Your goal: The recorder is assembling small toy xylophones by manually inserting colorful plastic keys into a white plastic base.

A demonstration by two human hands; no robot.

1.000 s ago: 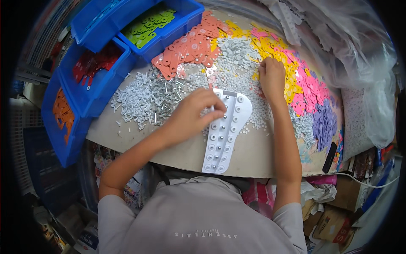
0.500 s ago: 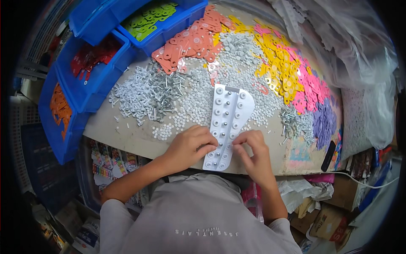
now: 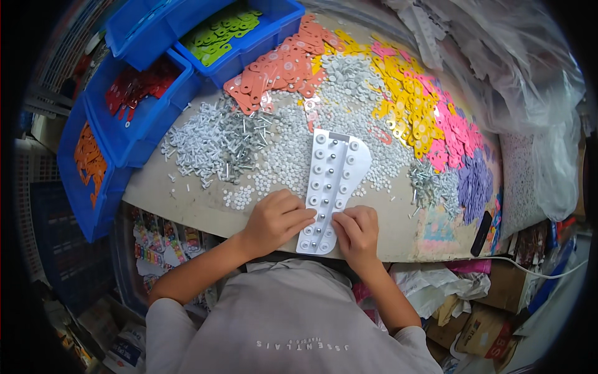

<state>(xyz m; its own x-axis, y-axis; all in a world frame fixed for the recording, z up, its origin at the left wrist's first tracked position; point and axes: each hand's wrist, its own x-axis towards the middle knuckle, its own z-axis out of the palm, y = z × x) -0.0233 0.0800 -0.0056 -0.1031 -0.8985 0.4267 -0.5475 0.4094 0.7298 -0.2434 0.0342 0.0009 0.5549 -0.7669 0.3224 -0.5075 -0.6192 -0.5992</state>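
A white plastic board (image 3: pixel 330 181), narrow at the near end with a curved right side, lies on the worktable in front of me. Small white rings sit in a row along each side, and round metal heads run down its middle. My left hand (image 3: pixel 279 218) is closed at the board's left edge, thumb and forefinger pinched beside a ring. At the right edge my right hand (image 3: pixel 360 235) has its fingertips bent together over the near half. Whatever either pinch holds is too small and covered to make out.
Beyond the board are heaped small white rings (image 3: pixel 283 153), white and metal pins (image 3: pixel 208 140), and salmon (image 3: pixel 274 71), yellow (image 3: pixel 405 93), pink (image 3: pixel 458 134) and purple tabs (image 3: pixel 476 184). Blue bins (image 3: pixel 140 140) stand at the left. A black bar (image 3: pixel 482 234) lies near the right edge.
My right hand has moved left and its thumb and fingers have come together at the board. The board appears slightly lower and further left. My left hand stays at its left edge.
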